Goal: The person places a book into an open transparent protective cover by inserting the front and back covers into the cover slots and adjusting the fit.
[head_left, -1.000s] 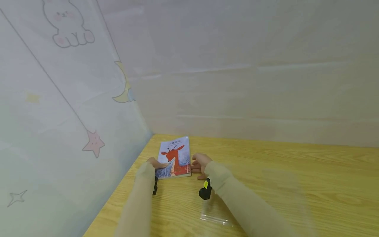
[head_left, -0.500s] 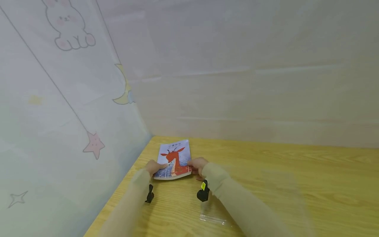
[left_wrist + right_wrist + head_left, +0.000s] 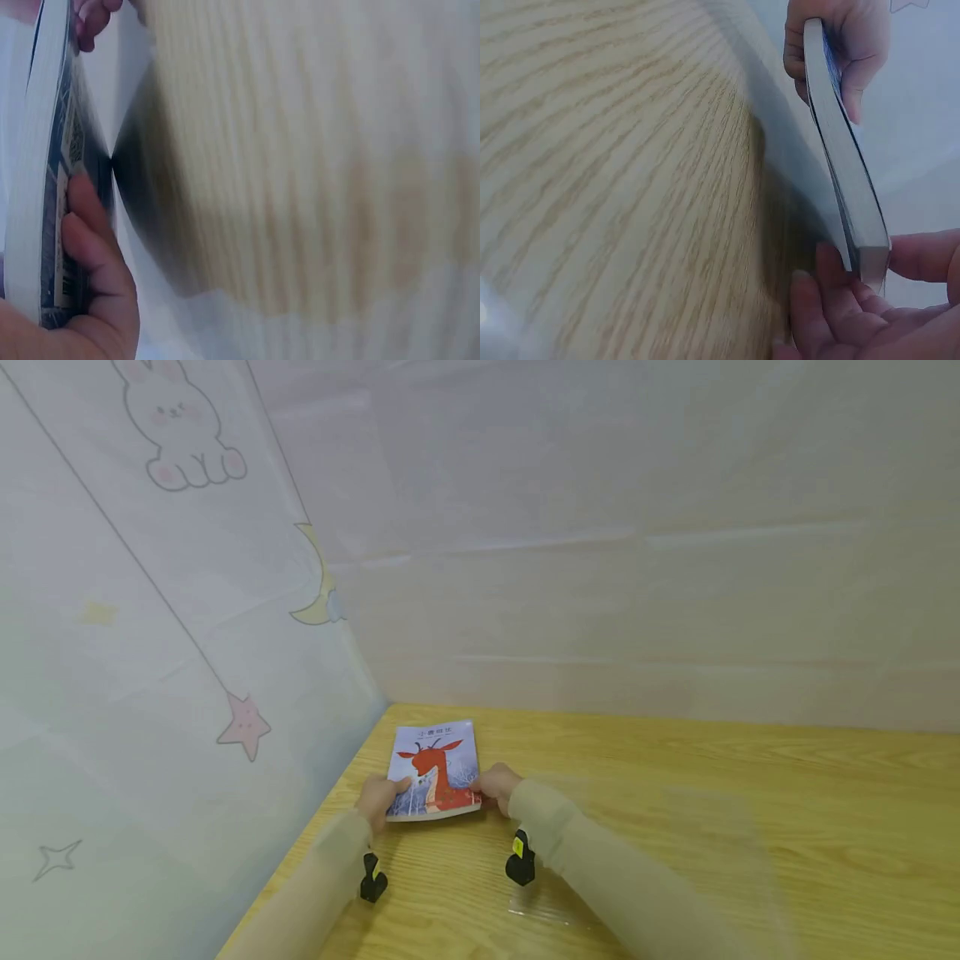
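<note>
A book (image 3: 433,768) with a red deer on its cover is held between both hands near the table's back left corner, its near edge raised off the wood. The left hand (image 3: 377,800) grips its left side, thumb on the cover; in the left wrist view that hand's fingers (image 3: 97,255) curl under the back cover. On the right side, the right hand (image 3: 498,786) pinches the book. The right wrist view shows the page block (image 3: 847,172) slightly bent, with the right hand (image 3: 885,307) having its thumb on one face and its fingers beneath the other.
A clear plastic sheet or bag (image 3: 547,906) lies on the wooden table (image 3: 442,893), partly under the right forearm. Pale fabric walls with a printed rabbit, moon and pink star (image 3: 244,727) stand at the left and back. Each wrist wears a black camera (image 3: 521,858).
The right hand has come in from beside the book and taken hold of its right side. The book's near edge has risen, and the book has shifted slightly left and toward the person.
</note>
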### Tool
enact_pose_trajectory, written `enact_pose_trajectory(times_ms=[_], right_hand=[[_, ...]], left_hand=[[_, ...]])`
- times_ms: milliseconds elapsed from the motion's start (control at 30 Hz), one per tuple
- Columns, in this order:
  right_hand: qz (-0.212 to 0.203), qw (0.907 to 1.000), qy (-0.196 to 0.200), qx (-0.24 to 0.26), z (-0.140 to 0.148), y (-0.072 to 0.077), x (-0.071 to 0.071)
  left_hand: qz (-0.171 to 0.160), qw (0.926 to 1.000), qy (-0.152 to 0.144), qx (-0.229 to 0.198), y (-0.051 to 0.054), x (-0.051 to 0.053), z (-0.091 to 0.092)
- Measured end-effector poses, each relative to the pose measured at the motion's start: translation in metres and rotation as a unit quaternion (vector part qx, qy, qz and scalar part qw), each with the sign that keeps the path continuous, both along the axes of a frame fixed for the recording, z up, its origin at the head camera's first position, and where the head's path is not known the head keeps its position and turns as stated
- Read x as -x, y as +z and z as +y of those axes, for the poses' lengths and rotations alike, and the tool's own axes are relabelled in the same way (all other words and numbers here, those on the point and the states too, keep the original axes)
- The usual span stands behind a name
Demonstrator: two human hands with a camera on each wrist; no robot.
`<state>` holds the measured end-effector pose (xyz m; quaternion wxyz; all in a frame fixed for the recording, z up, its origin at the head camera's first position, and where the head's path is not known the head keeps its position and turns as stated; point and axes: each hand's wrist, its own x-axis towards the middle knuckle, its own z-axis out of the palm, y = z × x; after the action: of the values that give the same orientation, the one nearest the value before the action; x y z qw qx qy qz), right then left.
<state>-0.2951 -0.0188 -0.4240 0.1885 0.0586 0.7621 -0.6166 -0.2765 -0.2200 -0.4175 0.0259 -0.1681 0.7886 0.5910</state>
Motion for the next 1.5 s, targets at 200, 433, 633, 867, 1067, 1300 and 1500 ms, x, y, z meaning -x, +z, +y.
enact_pose_trajectory(times_ms=[200,433,633,867,1067,1300,1500], right_hand=[[-0.047,0.9973,0.0,0.056,0.008,0.02,-0.015],[-0.072,0.99,0.003,0.122,0.015,0.027,-0.017],[-0.056,0.9851,-0.026,0.16,0.017,0.029,-0.017],[-0.064,0.9817,-0.022,0.178,0.022,0.039,-0.022],[-0.062,0.9831,-0.002,0.172,0.029,0.04,-0.027],[-0.047,0.9862,0.001,0.159,0.034,0.041,-0.036],[-0.028,0.9894,0.006,0.142,0.043,0.045,-0.042]], left_hand=[[0.0,0.9992,-0.001,-0.039,0.007,-0.014,0.004],[-0.008,0.9988,0.003,-0.048,0.015,-0.026,0.01],[0.006,0.9991,-0.005,-0.043,0.021,-0.039,0.017],[0.01,0.9989,-0.008,-0.045,0.026,-0.048,0.019],[0.013,0.9983,-0.024,-0.052,0.027,-0.054,0.02],[0.012,0.9982,-0.025,-0.054,0.029,-0.064,0.025],[0.015,0.998,-0.03,-0.054,0.033,-0.066,0.03]])
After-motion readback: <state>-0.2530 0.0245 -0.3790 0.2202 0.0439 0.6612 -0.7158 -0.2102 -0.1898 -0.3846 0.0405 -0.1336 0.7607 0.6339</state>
